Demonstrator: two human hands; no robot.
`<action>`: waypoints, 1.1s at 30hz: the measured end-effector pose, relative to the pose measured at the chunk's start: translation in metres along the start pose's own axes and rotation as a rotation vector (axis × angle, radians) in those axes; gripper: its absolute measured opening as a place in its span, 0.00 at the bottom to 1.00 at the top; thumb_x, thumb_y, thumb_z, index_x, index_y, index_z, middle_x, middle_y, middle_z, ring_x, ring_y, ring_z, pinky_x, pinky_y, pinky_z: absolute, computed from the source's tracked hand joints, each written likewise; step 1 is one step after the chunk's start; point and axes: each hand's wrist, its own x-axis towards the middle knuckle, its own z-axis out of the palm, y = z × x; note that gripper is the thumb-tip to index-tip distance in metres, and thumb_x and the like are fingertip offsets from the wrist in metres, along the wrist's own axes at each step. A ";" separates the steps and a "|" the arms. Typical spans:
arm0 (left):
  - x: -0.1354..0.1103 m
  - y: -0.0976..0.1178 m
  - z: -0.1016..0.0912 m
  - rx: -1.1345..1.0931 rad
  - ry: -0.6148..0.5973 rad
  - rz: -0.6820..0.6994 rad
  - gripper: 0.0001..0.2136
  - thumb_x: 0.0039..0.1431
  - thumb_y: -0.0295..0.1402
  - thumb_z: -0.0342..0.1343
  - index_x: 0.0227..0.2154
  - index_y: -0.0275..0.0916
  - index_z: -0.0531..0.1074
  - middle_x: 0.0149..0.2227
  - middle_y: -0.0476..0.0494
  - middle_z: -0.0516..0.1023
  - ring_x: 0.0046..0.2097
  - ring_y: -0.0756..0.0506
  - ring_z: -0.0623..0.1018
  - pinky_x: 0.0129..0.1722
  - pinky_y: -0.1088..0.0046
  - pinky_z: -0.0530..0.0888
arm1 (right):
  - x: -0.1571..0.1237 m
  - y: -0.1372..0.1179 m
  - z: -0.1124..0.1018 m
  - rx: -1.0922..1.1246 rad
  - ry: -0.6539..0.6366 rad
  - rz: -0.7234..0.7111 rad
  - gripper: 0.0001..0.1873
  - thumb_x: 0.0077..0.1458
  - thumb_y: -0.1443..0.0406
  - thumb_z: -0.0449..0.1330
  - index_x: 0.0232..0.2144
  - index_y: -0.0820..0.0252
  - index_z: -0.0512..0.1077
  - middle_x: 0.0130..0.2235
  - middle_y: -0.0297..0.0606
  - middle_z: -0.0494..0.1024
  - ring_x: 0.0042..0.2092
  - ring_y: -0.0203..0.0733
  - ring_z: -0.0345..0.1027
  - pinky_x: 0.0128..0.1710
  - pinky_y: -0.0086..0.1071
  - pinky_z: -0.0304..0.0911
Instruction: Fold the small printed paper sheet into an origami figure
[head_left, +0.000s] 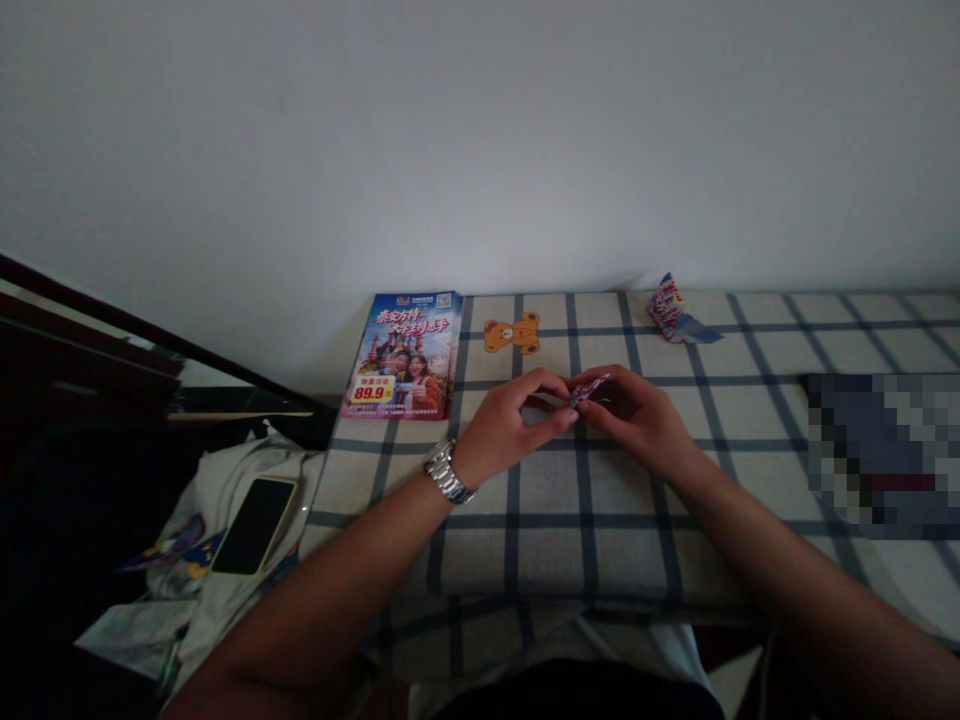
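Small folded strip of printed paper (589, 390), red and white, pinched between both hands and held just above a checked cloth (551, 555), not resting on it. Left hand (517, 425) curled, with thumb and fingertips closed on one end of the strip; right hand (634, 415) likewise closed on the other end, fingers bent inward. Work at this moment confined to the fingertips, the paper's exact folds too small to make out. Silver wristwatch (446, 472) around the left wrist. Farther ahead, an orange teddy-bear cutout (512, 333) flat on the cloth; toward the far right edge, a crumpled bundle of printed paper (673, 312); at the far left corner, a glossy brochure (401, 355). Off the cloth to the left, a smartphone (255, 525) on white fabric (225, 480). At right, a pixelated patch (885, 455) hiding whatever lies beneath.
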 end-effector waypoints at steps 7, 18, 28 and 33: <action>0.002 -0.001 0.003 -0.223 0.040 -0.023 0.14 0.63 0.35 0.65 0.48 0.38 0.72 0.48 0.39 0.81 0.49 0.45 0.83 0.52 0.67 0.81 | 0.000 0.002 0.003 0.066 0.027 0.033 0.22 0.60 0.60 0.68 0.56 0.49 0.73 0.43 0.36 0.82 0.45 0.42 0.79 0.49 0.37 0.76; 0.002 -0.004 0.005 -0.234 0.060 -0.016 0.15 0.62 0.37 0.66 0.47 0.39 0.71 0.49 0.39 0.80 0.51 0.44 0.82 0.56 0.63 0.79 | 0.002 0.003 0.003 0.033 0.025 0.075 0.17 0.60 0.57 0.68 0.51 0.50 0.77 0.50 0.39 0.83 0.48 0.47 0.79 0.51 0.42 0.77; 0.001 -0.008 0.007 -0.243 0.041 -0.029 0.16 0.61 0.38 0.67 0.47 0.39 0.71 0.48 0.39 0.80 0.50 0.44 0.83 0.53 0.64 0.80 | 0.002 0.003 0.003 0.068 0.022 0.115 0.15 0.60 0.56 0.68 0.48 0.52 0.76 0.47 0.38 0.82 0.47 0.46 0.79 0.50 0.40 0.77; 0.001 -0.008 0.007 -0.252 0.044 -0.042 0.16 0.61 0.38 0.67 0.47 0.39 0.71 0.49 0.39 0.80 0.50 0.44 0.83 0.53 0.64 0.81 | 0.002 0.003 0.003 0.050 0.020 0.126 0.17 0.59 0.55 0.68 0.47 0.53 0.76 0.48 0.39 0.82 0.47 0.47 0.80 0.50 0.41 0.77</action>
